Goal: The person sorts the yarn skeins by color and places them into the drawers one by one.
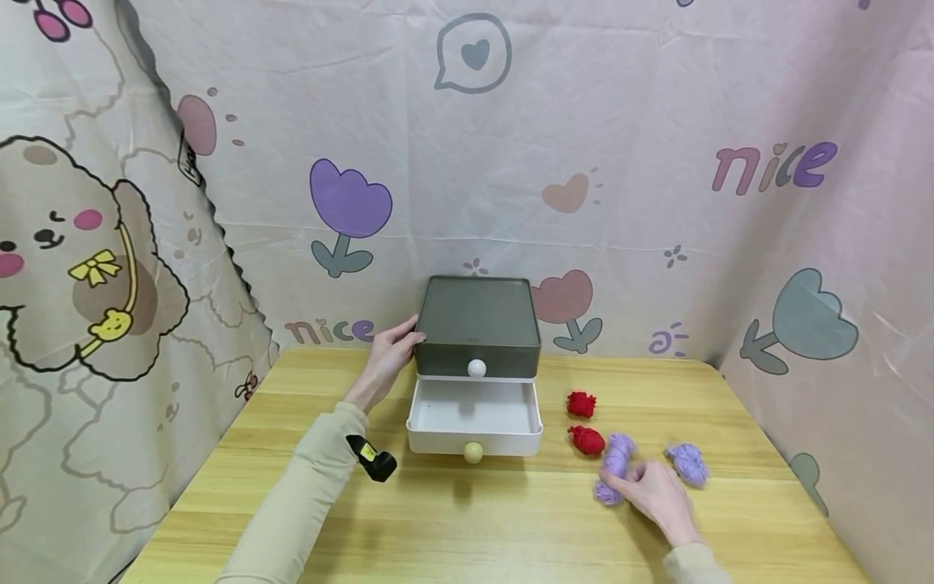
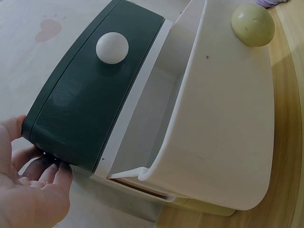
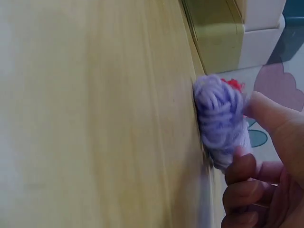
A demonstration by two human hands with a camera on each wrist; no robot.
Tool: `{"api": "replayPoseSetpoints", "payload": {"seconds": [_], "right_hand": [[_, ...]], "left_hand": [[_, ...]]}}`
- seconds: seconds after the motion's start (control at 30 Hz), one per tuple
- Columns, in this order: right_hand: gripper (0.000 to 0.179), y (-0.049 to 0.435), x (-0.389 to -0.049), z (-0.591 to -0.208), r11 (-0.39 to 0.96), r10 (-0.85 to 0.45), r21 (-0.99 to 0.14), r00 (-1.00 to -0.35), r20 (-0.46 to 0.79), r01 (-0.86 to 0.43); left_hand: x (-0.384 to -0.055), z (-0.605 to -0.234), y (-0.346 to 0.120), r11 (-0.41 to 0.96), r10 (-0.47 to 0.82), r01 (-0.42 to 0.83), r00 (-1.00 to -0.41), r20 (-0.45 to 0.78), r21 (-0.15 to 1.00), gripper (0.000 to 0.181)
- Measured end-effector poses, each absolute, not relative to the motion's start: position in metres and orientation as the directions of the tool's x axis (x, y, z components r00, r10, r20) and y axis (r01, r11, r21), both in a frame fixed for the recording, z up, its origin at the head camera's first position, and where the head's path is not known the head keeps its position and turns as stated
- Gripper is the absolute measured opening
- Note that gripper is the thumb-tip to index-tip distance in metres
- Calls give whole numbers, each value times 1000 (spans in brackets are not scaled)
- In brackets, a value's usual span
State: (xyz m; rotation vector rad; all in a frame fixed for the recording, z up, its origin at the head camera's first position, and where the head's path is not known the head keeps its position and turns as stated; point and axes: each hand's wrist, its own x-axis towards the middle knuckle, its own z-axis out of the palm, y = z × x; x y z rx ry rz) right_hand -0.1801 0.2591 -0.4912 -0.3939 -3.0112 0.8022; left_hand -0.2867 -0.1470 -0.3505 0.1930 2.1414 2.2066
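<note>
A small desktop drawer unit [image 1: 477, 312] has a dark green top section with a white knob. Below it, a white drawer [image 1: 474, 444] with a yellow-green knob is pulled out, its visible floor bare. My left hand [image 1: 390, 357] holds the unit's upper left side; in the left wrist view its thumb rests at the edge and its fingers curl against the side. My right hand [image 1: 660, 495] pinches a purple yarn bundle [image 3: 221, 118] between thumb and forefinger, low at the table. A second purple yarn bundle [image 1: 687, 465] lies just right of this hand.
Two red yarn bundles, one farther back [image 1: 581, 404] and one nearer [image 1: 587, 440], lie right of the drawer. The wooden table [image 1: 409, 527] meets a patterned cloth backdrop [image 1: 467, 162] behind the unit. A black strap end with a yellow label [image 1: 374, 458] hangs by the left sleeve.
</note>
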Motion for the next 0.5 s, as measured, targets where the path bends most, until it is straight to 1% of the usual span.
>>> {"api": "replayPoseSetpoints", "payload": {"seconds": [0.2, 0.4, 0.5], "right_hand": [[50, 266, -181, -492, 836, 250, -491, -966, -58, 246], [42, 269, -183, -492, 843, 259, -488, -966, -1, 226], [40, 271, -184, -492, 840, 267, -492, -964, 4, 230]], "left_hand": [[-283, -347, -146, -25, 133, 46, -990, 49, 999, 55], [-294, -358, -148, -39, 115, 50, -992, 54, 998, 54], [-298, -364, -149, -33, 107, 59, -992, 63, 998, 54]]}}
